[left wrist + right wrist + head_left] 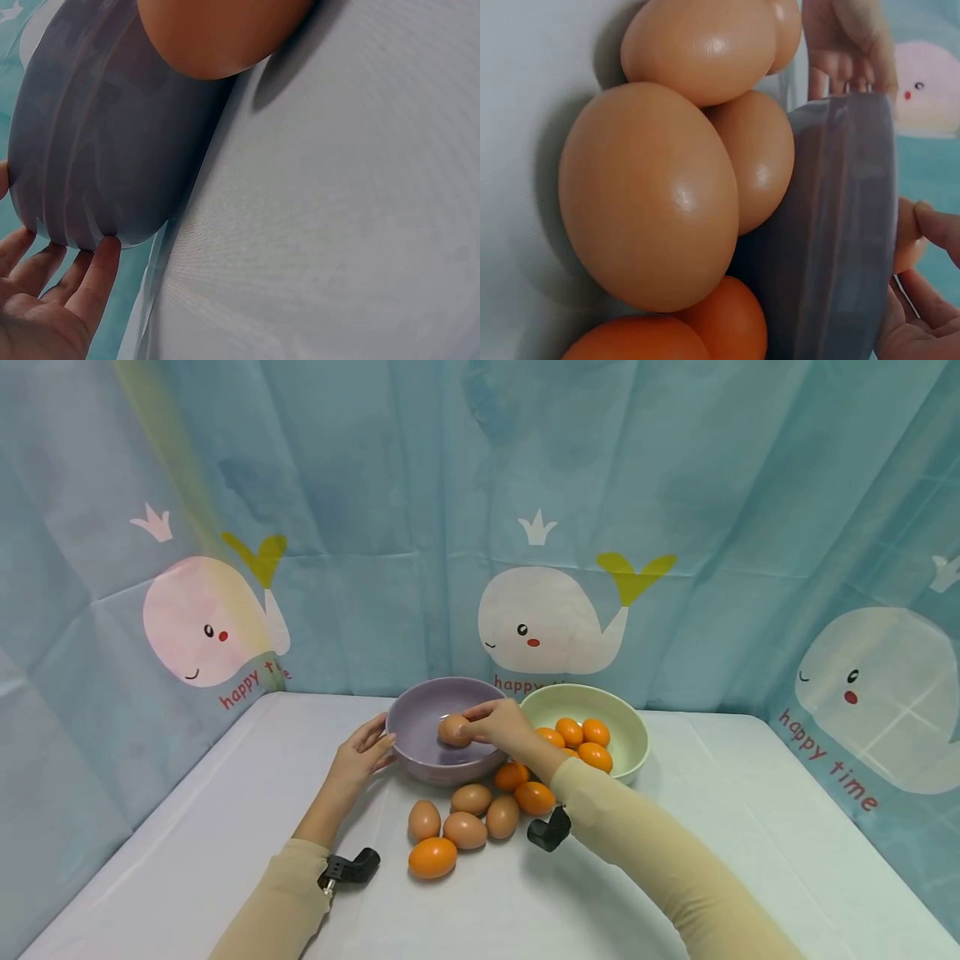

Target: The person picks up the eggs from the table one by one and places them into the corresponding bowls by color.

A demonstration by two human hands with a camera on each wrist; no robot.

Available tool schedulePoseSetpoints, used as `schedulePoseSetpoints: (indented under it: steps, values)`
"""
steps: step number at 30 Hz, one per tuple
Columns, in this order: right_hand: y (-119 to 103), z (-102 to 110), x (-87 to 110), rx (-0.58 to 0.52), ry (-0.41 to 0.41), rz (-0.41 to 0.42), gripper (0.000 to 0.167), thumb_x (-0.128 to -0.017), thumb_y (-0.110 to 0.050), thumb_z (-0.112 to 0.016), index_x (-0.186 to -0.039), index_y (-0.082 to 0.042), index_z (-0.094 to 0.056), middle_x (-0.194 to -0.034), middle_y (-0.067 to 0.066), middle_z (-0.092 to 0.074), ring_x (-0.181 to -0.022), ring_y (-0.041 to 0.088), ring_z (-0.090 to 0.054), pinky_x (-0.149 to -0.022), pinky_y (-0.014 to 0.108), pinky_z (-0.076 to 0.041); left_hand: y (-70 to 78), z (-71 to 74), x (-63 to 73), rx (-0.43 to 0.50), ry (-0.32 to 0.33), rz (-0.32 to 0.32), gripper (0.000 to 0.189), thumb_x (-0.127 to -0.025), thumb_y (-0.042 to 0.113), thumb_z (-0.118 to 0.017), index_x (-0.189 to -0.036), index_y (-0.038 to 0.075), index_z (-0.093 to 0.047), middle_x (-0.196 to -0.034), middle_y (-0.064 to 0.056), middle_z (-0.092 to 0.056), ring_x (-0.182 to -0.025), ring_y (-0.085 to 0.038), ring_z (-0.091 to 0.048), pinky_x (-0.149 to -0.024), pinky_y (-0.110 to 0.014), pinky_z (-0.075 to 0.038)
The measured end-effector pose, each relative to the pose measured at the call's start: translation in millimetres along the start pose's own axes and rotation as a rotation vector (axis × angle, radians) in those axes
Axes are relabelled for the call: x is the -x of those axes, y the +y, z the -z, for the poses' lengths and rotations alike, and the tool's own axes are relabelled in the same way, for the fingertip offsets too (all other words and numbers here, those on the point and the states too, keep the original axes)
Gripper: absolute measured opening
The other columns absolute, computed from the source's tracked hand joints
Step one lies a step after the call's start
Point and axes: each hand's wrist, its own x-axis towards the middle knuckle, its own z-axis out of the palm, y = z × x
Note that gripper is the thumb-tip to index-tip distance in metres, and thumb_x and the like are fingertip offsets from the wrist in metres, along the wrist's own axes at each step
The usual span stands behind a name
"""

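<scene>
sleeves (652,843): long, plain, beige, wrinkled | wrist devices (550,830): black, small, one per arm | hands (501,727): bare

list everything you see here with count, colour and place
table: 1, white, beneath the bowls
purple bowl: 1, purple, on the table
green bowl: 1, pale green, right of purple bowl
brown eggs: 5, brown, four on the table, one over purple bowl
orange eggs: at least 8, orange, three on the table, others in green bowl
curtain: 1, blue, behind
printed whales: 3, pale, on curtain
sleeves: 2, beige, forearms
wrist cameras: 2, black, wrists
left grip: 1, bare, touching purple bowl
right grip: 1, bare, holding one brown egg
</scene>
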Motion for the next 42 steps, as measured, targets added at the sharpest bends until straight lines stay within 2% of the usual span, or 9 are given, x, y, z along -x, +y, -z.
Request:
schedulePoseSetpoints:
  steps: [6, 14, 22, 30, 42]
  values:
    - [2, -2, -4.5, 0.043, 0.000, -0.025, 0.030, -0.082, -0.012, -0.081, -0.111, -0.004, -0.076, -0.115, 0.010, -0.073, -0.102, 0.019, -0.069, -0.083, 0.028, -0.063, 0.4, 0.0, 0.5, -0.010, 0.001, -0.002, 0.061, -0.104, 0.020, -0.054, -0.158, 0.009, -0.027, -0.165, -0.010, -0.026, -0.150, -0.027, -0.032, -0.110, -0.040, -0.048]
    - [6, -7, -11.7, 0.197, -0.053, 0.027, 0.032, -0.080, -0.016, -0.083, -0.109, -0.005, -0.076, -0.104, 0.008, -0.076, -0.088, 0.015, -0.070, -0.082, 0.028, -0.063, -1.7, 1.5, 1.4, -0.004, 0.008, 0.001, 0.062, -0.103, 0.021, -0.055, -0.157, 0.007, -0.028, -0.164, -0.011, -0.027, -0.149, -0.028, -0.033, -0.107, -0.035, -0.051]
    - [10, -11, -18.9, 0.368, -0.058, 0.078, 0.036, -0.077, -0.023, -0.085, -0.109, -0.008, -0.077, -0.108, 0.006, -0.077, -0.098, 0.015, -0.070, -0.088, 0.027, -0.061, -0.5, 0.1, 1.5, -0.002, 0.003, -0.006, 0.064, -0.103, 0.023, -0.056, -0.157, 0.008, -0.028, -0.164, -0.011, -0.027, -0.149, -0.028, -0.034, -0.106, -0.034, -0.052]
    - [9, -14, -21.2, 0.391, -0.068, 0.089, 0.035, -0.076, -0.020, -0.087, -0.107, -0.006, -0.078, -0.106, 0.007, -0.077, -0.091, 0.014, -0.070, -0.083, 0.025, -0.061, 1.0, 0.9, 2.1, -0.002, 0.003, -0.012, 0.064, -0.102, 0.025, -0.057, -0.157, 0.008, -0.028, -0.164, -0.012, -0.027, -0.149, -0.028, -0.033, -0.106, -0.034, -0.052]
    - [8, -13, -21.0, 0.431, -0.100, 0.075, 0.029, -0.075, -0.016, -0.087, -0.100, -0.005, -0.077, -0.098, 0.006, -0.076, -0.081, 0.013, -0.061, -0.073, 0.020, -0.056, 1.3, -0.4, 0.9, 0.012, 0.001, -0.006, 0.064, -0.103, 0.023, -0.056, -0.157, 0.007, -0.028, -0.164, -0.011, -0.027, -0.149, -0.028, -0.033, -0.106, -0.034, -0.052]
